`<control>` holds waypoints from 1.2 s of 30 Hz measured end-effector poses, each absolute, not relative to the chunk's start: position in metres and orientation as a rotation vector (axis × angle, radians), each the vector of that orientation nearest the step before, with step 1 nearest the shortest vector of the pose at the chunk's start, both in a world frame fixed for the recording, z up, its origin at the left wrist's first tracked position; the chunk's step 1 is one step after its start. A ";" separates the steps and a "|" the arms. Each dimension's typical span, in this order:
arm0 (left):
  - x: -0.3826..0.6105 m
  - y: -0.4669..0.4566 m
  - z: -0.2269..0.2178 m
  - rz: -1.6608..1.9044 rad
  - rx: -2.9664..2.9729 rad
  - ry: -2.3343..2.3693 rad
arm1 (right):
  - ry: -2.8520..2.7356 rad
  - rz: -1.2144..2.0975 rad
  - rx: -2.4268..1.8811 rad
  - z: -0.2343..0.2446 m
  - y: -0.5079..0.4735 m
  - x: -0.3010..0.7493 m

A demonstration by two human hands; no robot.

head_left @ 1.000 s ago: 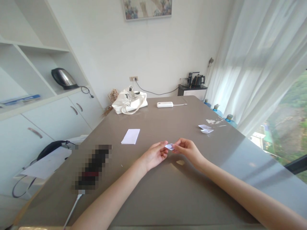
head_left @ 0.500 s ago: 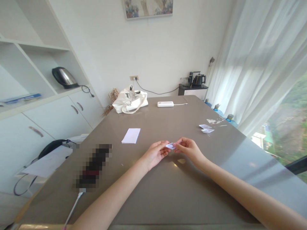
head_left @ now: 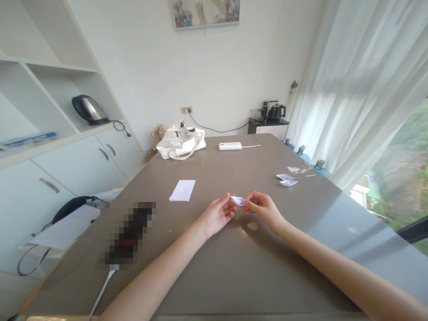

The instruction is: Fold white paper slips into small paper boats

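Thumb and fingers of my right hand (head_left: pixel 262 206) pinch the right end of a small folded white paper boat (head_left: pixel 237 201), held above the grey-brown table. My left hand (head_left: pixel 219 215) is at the boat's left end, palm turned inward. Its thumb stands off the paper and its fingers are loosely curled; whether a fingertip still touches the boat from behind is hard to see. Two more folded paper pieces, a paper boat (head_left: pixel 289 183) and one just behind it (head_left: pixel 285 177), lie to the right. A stack of white paper (head_left: pixel 182 190) rests left of my hands.
At the far side of the table (head_left: pixel 214 276) are a white handbag (head_left: pixel 182 141) and a white power bank (head_left: pixel 230 146) with a short cable. Paper scraps (head_left: pixel 298 170) lie near the right edge. A blurred-out dark object (head_left: pixel 130 234) with a cable is at the left.
My left thumb has lifted off the paper boat, and the boat has tilted and looks more opened out. My right hand keeps its pinch in nearly the same place.
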State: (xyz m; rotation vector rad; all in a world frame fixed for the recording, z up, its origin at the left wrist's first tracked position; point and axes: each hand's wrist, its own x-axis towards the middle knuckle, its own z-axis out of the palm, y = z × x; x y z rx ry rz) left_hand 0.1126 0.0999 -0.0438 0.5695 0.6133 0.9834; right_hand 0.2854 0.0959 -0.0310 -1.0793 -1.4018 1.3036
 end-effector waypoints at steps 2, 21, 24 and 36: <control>0.113 0.099 -0.043 0.992 0.599 0.584 | -1.379 1.327 -1.089 -0.031 0.097 0.285; 0.119 0.097 -0.048 1.107 0.649 0.747 | -1.730 0.743 -1.185 -0.032 0.091 0.286; 0.120 0.096 -0.048 1.137 0.673 0.744 | -1.759 0.690 -1.171 -0.030 0.089 0.286; 0.120 0.096 -0.047 1.160 0.668 0.731 | -1.852 0.530 -1.143 -0.024 0.087 0.287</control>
